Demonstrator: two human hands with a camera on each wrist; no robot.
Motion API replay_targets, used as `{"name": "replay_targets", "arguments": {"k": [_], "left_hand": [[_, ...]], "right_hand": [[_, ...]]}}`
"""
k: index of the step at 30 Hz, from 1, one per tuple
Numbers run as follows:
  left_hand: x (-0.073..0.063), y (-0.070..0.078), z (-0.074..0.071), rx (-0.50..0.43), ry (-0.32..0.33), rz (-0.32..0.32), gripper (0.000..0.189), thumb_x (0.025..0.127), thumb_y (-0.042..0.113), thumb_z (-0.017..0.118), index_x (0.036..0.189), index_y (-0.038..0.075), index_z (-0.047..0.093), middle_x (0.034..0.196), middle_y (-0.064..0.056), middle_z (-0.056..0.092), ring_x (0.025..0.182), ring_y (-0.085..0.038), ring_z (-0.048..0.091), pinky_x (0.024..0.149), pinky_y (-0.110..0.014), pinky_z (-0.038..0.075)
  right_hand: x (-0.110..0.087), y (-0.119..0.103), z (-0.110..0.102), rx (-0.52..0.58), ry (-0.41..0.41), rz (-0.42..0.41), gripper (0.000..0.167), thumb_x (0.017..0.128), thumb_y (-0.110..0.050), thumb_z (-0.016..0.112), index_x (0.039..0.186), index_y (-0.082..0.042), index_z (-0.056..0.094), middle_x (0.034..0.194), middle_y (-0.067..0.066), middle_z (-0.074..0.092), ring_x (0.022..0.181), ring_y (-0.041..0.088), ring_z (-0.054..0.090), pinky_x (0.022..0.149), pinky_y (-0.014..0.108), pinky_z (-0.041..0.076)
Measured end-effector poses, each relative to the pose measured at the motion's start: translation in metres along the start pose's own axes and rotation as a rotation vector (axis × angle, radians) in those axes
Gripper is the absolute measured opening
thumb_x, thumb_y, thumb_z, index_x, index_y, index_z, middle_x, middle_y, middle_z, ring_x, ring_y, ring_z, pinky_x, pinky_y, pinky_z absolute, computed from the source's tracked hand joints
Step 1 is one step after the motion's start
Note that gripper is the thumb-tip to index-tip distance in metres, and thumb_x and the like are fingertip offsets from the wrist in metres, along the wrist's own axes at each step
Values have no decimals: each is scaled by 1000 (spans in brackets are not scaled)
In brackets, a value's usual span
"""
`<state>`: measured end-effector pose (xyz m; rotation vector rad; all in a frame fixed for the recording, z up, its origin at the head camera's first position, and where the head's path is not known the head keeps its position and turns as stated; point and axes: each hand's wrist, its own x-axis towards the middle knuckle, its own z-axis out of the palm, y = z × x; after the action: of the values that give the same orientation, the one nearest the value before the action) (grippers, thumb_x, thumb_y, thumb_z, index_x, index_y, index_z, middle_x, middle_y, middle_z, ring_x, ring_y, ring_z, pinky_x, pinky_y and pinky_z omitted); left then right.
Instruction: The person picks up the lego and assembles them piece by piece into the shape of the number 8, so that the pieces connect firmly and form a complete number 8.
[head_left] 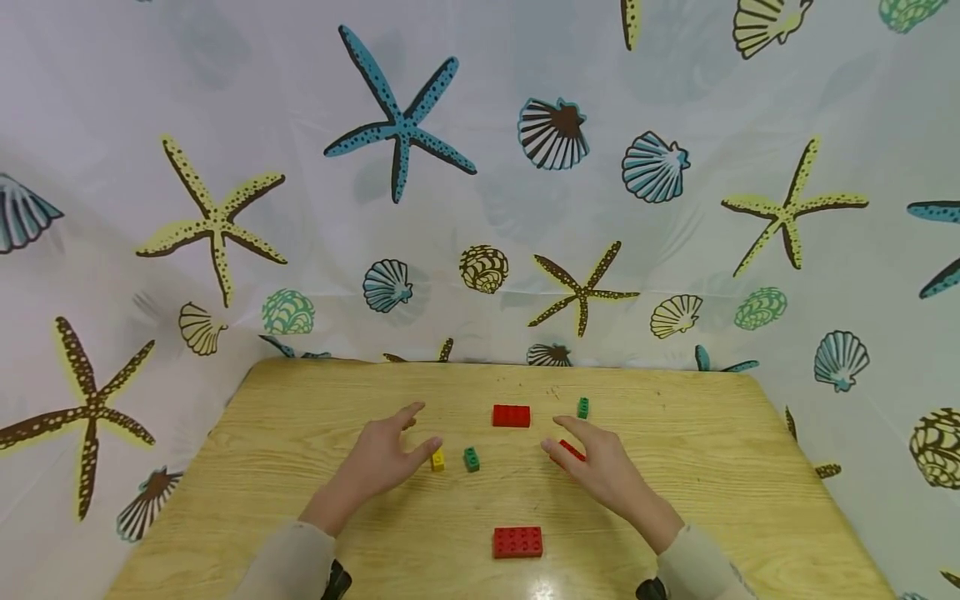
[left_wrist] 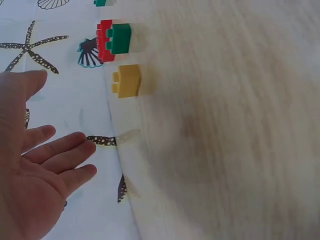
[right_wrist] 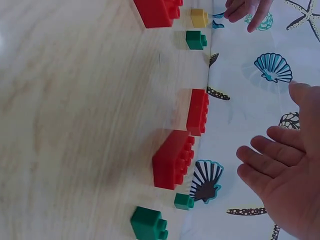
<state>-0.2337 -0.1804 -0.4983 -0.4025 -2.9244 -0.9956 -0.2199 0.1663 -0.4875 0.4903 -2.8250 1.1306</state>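
Note:
My left hand [head_left: 375,457] hovers over the table with fingers spread and nothing held; its thumb overlaps a small yellow toy brick [head_left: 438,462] in the head view. Just right of that lies a green brick [head_left: 471,459]. Fingers extended, my right hand [head_left: 603,467] hangs above the table and partly covers a red brick [head_left: 573,450]. The right wrist view shows its empty palm, and a green brick [right_wrist: 148,223] that the hand hides from the head view. Both thumbs point inward.
One red brick [head_left: 512,416] lies farther back in the middle, and a small green brick [head_left: 582,407] back right. Another red brick [head_left: 517,542] is close to me. A patterned sheet [head_left: 480,200] hangs behind the wooden table [head_left: 750,467].

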Motion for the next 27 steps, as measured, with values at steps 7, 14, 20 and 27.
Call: {"name": "replay_targets", "arguments": {"k": [7,14,20,27], "left_hand": [[-2,-12,14,-95,82,10,59,98,34,77,145,3,61,119,-19,73,104,-32,72,86,-45,61],[-3,-18,22,-122,20,-27,54,95,26,81,140,1,65,115,-16,72,95,-21,65,82,-39,57],[-3,-20,30,-169,0,-72,55,92,23,83,141,3,66,116,-13,70,98,-22,65,86,-42,57],[-2,-20,37,-181,1,-71,54,92,20,84,140,2,66,115,-11,70,98,-23,64,84,-40,57]], "right_hand": [[-11,7,10,93,-34,-16,48,102,-43,70,135,-9,70,131,13,74,123,30,69,105,53,55],[-24,14,18,196,-119,-70,44,100,-39,73,129,-6,73,126,16,74,116,33,71,100,54,57],[-33,20,25,201,-171,-97,44,101,-38,73,127,-4,73,125,13,75,114,33,71,97,48,59],[-43,25,33,175,-232,-108,38,101,-36,73,124,-6,75,122,7,76,112,28,71,96,37,58]]}}
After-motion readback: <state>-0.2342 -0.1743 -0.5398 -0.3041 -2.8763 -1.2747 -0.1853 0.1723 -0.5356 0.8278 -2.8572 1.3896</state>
